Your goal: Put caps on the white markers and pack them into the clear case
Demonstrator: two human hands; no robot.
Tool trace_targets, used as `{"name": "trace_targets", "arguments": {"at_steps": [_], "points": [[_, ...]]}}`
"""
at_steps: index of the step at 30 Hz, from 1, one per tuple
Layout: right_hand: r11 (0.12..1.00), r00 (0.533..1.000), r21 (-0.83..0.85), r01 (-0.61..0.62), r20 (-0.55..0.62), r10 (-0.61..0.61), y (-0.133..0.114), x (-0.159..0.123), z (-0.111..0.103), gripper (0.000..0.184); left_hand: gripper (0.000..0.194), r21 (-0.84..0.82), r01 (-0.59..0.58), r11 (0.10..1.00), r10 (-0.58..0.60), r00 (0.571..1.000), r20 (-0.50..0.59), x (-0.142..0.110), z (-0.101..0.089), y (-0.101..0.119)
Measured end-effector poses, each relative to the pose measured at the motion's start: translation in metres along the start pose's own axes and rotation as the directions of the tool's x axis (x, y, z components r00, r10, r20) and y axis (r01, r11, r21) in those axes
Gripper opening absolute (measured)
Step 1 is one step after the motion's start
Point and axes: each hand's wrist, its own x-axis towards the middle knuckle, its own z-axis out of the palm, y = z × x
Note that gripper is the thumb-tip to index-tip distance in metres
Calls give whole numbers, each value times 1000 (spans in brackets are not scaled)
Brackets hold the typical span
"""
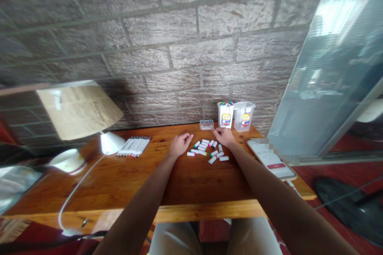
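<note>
My left hand (180, 144) rests on the wooden table, left of a loose group of short white marker caps (202, 148) with coloured ends. Its fingers are loosely bent and slightly apart, and I see nothing in them. My right hand (225, 136) lies behind the caps on the right, in front of a clear plastic box full of white markers (226, 115). Its fingertips reach the right corner of a small clear plastic lid (206, 126); whether they touch it I cannot tell. No object shows in that hand.
A row of white markers (133, 146) lies to the left, beside a lamp (112, 142) with a paper shade. Further left is a white cup (68, 161). A second clear box (243, 118) stands back right. A tablet (272, 160) with a cable lies at the right edge.
</note>
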Motion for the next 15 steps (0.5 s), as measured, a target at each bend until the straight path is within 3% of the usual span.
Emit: {"name": "trace_targets", "arguments": {"at_steps": [10, 15], "points": [[998, 998, 9, -65, 12, 65, 3, 2, 3, 53, 42, -22, 2, 1000, -1, 1000, 31, 0, -1, -2], [995, 997, 83, -58, 60, 53, 3, -9, -4, 49, 40, 50, 55, 997, -58, 997, 59, -7, -4, 3]]}}
